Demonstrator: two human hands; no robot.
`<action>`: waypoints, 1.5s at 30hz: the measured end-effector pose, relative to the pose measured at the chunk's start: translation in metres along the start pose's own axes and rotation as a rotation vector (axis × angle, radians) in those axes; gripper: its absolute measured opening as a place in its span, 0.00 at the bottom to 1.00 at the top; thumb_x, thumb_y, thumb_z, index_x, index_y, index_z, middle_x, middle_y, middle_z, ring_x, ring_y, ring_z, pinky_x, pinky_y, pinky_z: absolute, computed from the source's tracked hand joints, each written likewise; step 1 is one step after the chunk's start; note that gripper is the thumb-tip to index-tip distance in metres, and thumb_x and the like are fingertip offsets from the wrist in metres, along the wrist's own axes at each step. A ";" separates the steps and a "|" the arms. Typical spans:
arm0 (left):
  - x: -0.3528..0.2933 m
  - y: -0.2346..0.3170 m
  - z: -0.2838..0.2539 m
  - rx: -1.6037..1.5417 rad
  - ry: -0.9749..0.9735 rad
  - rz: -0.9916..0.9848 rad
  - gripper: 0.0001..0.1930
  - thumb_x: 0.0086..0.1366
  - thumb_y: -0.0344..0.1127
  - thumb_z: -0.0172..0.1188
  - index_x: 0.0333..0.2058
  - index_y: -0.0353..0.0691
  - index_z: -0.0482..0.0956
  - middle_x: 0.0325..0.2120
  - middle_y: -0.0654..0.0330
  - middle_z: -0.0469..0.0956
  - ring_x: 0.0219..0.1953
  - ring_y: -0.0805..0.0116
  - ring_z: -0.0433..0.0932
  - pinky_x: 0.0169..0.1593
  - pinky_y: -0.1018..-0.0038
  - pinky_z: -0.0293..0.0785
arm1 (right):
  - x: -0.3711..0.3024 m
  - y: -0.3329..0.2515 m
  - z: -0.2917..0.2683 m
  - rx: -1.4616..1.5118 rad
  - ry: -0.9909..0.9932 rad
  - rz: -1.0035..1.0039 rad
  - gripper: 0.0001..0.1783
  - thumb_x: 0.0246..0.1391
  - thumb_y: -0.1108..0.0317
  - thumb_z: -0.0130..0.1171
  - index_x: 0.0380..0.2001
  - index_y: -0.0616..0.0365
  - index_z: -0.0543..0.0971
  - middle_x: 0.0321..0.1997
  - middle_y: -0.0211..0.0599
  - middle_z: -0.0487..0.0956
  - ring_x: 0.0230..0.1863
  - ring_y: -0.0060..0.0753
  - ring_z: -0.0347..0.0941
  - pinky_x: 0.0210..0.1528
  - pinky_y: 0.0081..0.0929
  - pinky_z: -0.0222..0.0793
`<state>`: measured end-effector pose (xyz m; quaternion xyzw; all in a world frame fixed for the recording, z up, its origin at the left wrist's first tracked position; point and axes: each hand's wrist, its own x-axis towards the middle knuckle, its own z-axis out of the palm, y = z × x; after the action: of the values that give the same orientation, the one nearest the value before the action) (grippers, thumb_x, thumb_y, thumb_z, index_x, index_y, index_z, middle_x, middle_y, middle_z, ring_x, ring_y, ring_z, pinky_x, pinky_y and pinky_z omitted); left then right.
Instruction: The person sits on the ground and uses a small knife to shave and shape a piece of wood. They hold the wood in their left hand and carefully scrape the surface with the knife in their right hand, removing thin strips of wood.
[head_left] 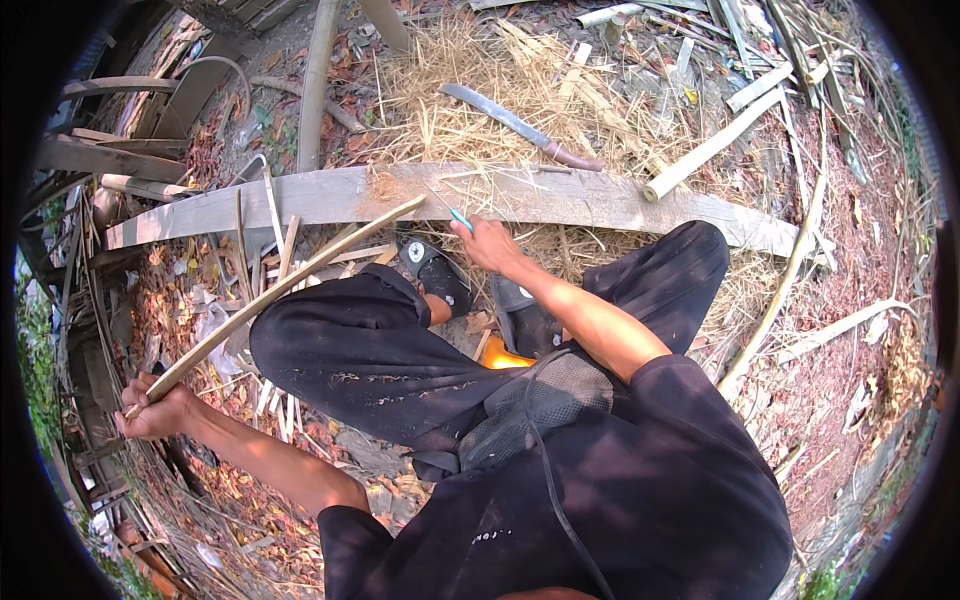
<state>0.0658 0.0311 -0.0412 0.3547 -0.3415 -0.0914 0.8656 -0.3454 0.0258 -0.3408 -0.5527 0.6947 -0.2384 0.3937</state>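
Observation:
My left hand [158,408], at the far left, is closed around the lower end of a long, slightly curved wooden strip [270,297]. The strip slants up to the right across my left knee, its far tip near the grey wooden plank [285,200]. In front of me, my right hand [485,245] grips a thin tool with a teal handle [460,218]. Its slim shaft points up and left, close to the strip's tip; its exact kind is too small to tell. Beyond the plank, a machete [500,118] with a brown handle lies on straw.
Straw and wood shavings [430,90] cover the ground past the plank. A cut pole [710,150] and long sticks [790,270] lie at right. An upright post [318,90] stands behind the plank. Stacked boards [120,155] fill the left side. An orange-yellow object [497,352] sits between my legs.

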 end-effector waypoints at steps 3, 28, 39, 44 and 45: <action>-0.037 0.022 0.062 0.145 0.149 0.214 0.16 0.63 0.42 0.48 0.22 0.42 0.56 0.12 0.60 0.60 0.15 0.70 0.61 0.20 0.73 0.60 | -0.021 -0.024 -0.040 0.109 -0.035 -0.002 0.24 0.62 0.51 0.40 0.41 0.65 0.67 0.30 0.64 0.75 0.36 0.67 0.71 0.39 0.53 0.62; -0.153 0.079 0.224 0.162 -0.175 0.628 0.13 0.65 0.32 0.52 0.25 0.34 0.60 0.13 0.53 0.68 0.13 0.73 0.66 0.17 0.85 0.64 | -0.045 -0.082 -0.038 0.156 -0.009 -0.260 0.17 0.63 0.59 0.39 0.36 0.66 0.66 0.19 0.64 0.71 0.28 0.69 0.70 0.28 0.55 0.61; -0.127 0.067 0.217 0.187 -0.184 0.593 0.14 0.64 0.31 0.53 0.23 0.30 0.62 0.13 0.50 0.70 0.14 0.69 0.71 0.24 0.79 0.74 | 0.004 -0.010 0.006 -0.178 0.197 -0.272 0.19 0.62 0.59 0.38 0.36 0.67 0.69 0.18 0.58 0.74 0.25 0.64 0.73 0.30 0.49 0.70; -0.125 0.060 0.215 0.198 -0.124 0.617 0.12 0.64 0.30 0.50 0.30 0.22 0.63 0.14 0.47 0.71 0.17 0.65 0.74 0.27 0.74 0.77 | -0.009 -0.045 -0.021 -0.098 0.016 -0.238 0.20 0.62 0.58 0.38 0.37 0.67 0.69 0.24 0.61 0.75 0.30 0.63 0.73 0.35 0.49 0.70; -0.124 0.061 0.217 0.235 -0.139 0.617 0.13 0.64 0.30 0.47 0.31 0.19 0.64 0.16 0.46 0.72 0.19 0.63 0.77 0.29 0.72 0.79 | 0.003 -0.025 -0.008 -0.149 0.084 -0.248 0.19 0.62 0.59 0.39 0.36 0.68 0.69 0.22 0.61 0.75 0.28 0.65 0.72 0.33 0.50 0.69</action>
<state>-0.1746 0.0058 0.0465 0.3249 -0.4991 0.1911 0.7803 -0.3372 0.0155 -0.3175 -0.6517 0.6527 -0.2558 0.2896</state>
